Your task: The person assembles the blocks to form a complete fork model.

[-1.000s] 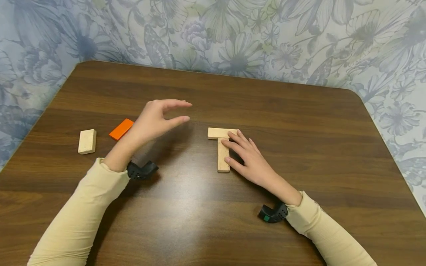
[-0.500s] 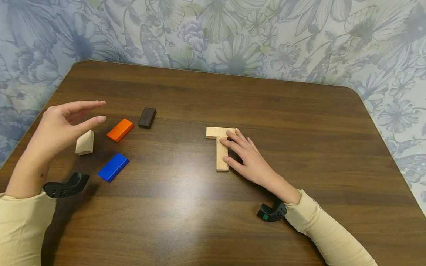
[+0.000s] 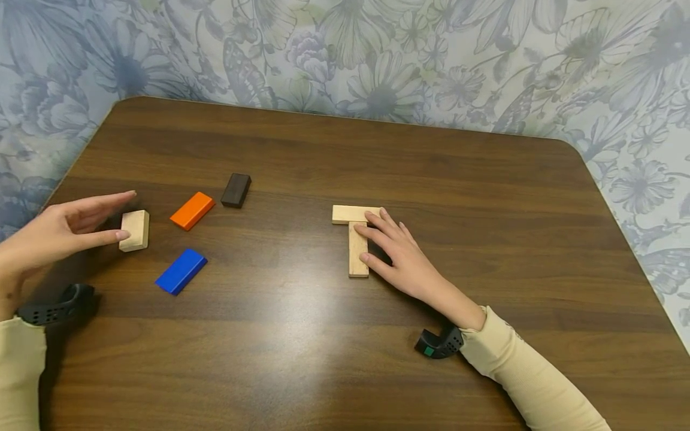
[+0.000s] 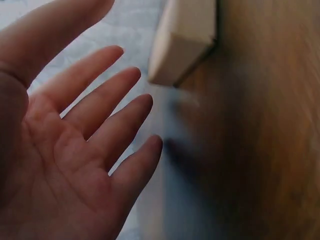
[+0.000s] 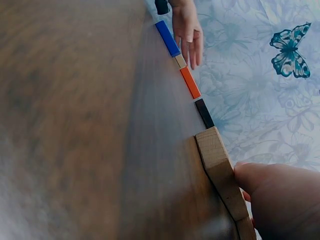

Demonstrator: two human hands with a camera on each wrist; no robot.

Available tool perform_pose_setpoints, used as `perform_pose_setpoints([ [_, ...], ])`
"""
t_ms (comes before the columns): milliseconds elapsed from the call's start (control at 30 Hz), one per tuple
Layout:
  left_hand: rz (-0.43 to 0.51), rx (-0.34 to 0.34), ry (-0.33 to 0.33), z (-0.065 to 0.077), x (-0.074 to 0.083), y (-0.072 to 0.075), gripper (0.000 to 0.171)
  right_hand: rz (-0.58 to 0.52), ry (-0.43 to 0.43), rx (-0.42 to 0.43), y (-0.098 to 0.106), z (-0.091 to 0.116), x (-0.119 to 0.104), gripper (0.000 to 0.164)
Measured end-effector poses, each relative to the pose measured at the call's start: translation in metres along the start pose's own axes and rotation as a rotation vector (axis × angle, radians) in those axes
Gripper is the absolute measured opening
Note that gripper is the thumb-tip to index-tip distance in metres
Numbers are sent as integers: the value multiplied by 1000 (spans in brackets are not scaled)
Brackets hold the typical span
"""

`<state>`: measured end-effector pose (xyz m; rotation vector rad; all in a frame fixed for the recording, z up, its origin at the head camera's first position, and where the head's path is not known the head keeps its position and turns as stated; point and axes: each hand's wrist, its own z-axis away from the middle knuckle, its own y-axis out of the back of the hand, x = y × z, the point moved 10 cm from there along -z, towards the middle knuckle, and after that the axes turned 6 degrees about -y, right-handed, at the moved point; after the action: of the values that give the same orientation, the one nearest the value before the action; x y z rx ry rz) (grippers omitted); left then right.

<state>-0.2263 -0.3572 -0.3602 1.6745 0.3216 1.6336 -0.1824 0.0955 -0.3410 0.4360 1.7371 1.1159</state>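
Observation:
My left hand is at the far left with its thumb and fingers spread apart. The thumb tip overlaps a plain wooden block in the head view; in the left wrist view the block stands beyond the extended fingers. My right hand rests with relaxed fingers on two plain wooden blocks laid as a T. One, the crosspiece block, lies crosswise at the top; the stem block runs toward me below it. My right thumb touches the side of a wooden block in the right wrist view.
Between the hands, nearer the left one, lie an orange block, a blue block and a dark brown block. The brown wooden table meets a flower-patterned wall at its far edge.
My left hand has swept left from near the table's middle and come down beside the plain block, uncovering the dark and blue blocks. The right hand has stayed on the T.

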Motion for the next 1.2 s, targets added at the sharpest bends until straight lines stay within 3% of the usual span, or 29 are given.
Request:
perform_pose_setpoints([
  [200,-20,-44,-53,4,-5,-9,73,1,0,2,-2,4,-2,50],
  [433,-96,-102,-7,9,-6,-13,84,6,3,1,-5,7,-6,51],
  [567,-149,-113,-25,13,-2,-14,96,3,8,2,-6,9,-8,51],
  [833,-225,-30,-12,16,-4,-10,86,5,9,14,-6,13,-11,51],
  [1100,-200,51,45,22,-16,-2,77,8,3,17,-8,15,-11,50],
  [1200,-164,103,63,25,-12,3,74,9,3,16,-9,16,-11,50],
])
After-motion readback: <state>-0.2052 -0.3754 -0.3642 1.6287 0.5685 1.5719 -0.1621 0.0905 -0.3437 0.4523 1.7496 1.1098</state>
